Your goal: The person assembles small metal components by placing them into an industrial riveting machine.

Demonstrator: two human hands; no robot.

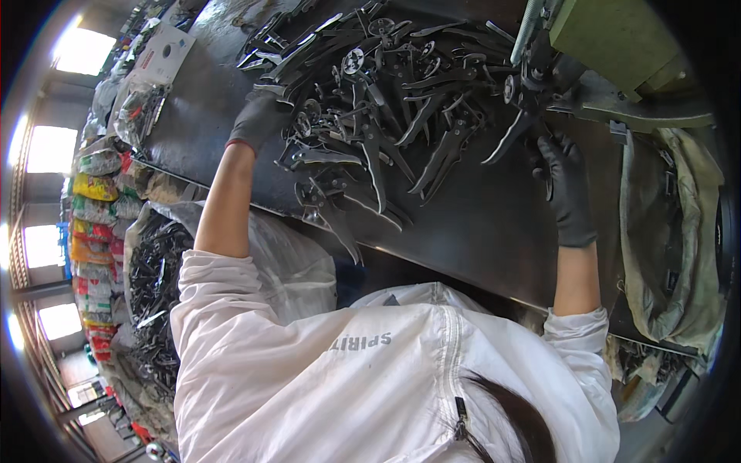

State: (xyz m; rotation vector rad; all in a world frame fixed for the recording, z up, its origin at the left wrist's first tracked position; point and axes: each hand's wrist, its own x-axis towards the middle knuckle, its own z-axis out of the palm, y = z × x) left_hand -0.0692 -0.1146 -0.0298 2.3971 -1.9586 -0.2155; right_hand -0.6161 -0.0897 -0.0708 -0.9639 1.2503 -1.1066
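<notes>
Clearly, the broadest open room on the dark metal table (463, 251) lies in front of the right hand (562, 174) and to its left, running from the loose tools down to the long front edge, which slants from upper left to lower right. The heap of dark plier-like tools (401, 85) fills the far middle of the top, handles and round metal discs pointing every way. Its left border meets the gloved left hand (261, 119), whose fingers are bent over the outermost pieces; their tips are lost among the metal, so I cannot tell whether they grip one. One splayed tool (330, 212) lies nearest the front edge, at the heap's lower left, its handles pointing toward the person. Another tool (507, 140) sticks out from beneath the machine head (532, 81), its handle slanting down and left. The right hand, gloved too, sits just below that head, half curled with thumb and fingers a little apart; whether anything is held between them I cannot tell. Room on this side is tighter: the green machine body (617, 46) closes off the far corner, and a drab cloth bag (644, 305) hangs at the right end. Beside the left forearm, below the table's edge, stands a sack of dark metal parts (154, 270).
</notes>
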